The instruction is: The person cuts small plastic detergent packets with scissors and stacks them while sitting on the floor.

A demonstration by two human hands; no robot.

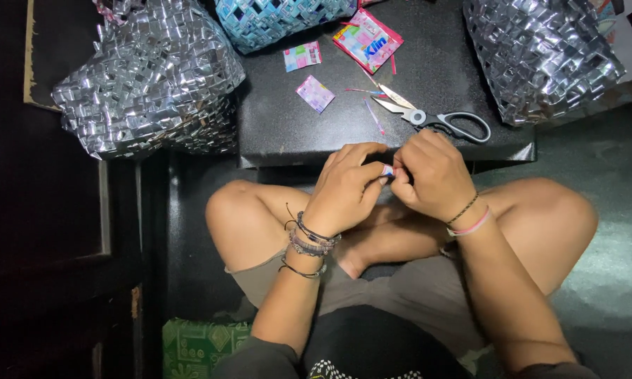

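While pinching a small folded wrapper piece (pixel 387 170) between them, left hand (pixel 347 186) and right hand (pixel 431 175) meet above the lap. Just beyond, scissors (pixel 435 119) and wrapper scraps (pixel 314 92) on the dark surface (pixel 281 133), flanked by woven silver bags (pixel 151 77).

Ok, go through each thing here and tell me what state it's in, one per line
Left hand: pinching the small folded strip.
Right hand: pinching it too.
Small folded strip: folded, held between both hands.
Scissors: blades open, lying on the black table.
Pink sachet wrapper: flat, cut open.
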